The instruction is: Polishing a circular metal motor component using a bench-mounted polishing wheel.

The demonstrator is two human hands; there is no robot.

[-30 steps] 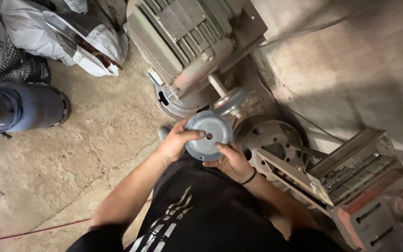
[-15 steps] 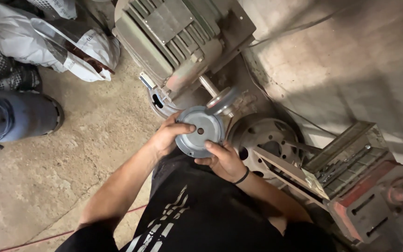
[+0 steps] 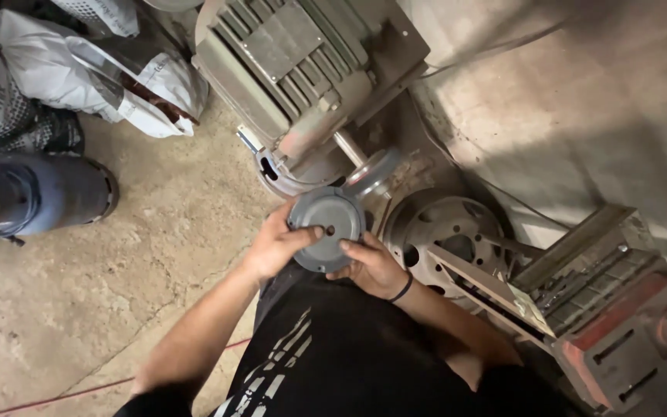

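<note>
Compared with the frame half a second earlier, the view sat a little lower and to the right, so the grey pulley disc (image 3: 326, 229) and your hands appeared nearer the middle of the frame. The disc itself had barely moved between your hands. It was still held just below the motor shaft.

You held the round grey pulley disc at the centre of the frame. Your left hand (image 3: 275, 247) gripped its left rim, thumb laid across the face toward the small centre hole. Your right hand (image 3: 376, 268), a dark band at its wrist, cupped the lower right edge with fingers pressed on the face. Both hands were clenched on the disc.

The disc's flat face pointed up toward the camera. Being round, it showed no long axis across the face, and its bore axis ran roughly toward you.

Just above and to the right of the disc, a smaller pulley (image 3: 372, 171) sat on the shaft of a large grey electric motor (image 3: 303, 69), which filled the upper middle of the frame. A spoked metal wheel (image 3: 445, 232) lay to the right. A red-painted machine frame (image 3: 619, 340) filled the lower right. White sacks (image 3: 79, 69) and a blue cylinder (image 3: 36, 193) sat at the upper left on the concrete floor (image 3: 79, 309).
</note>
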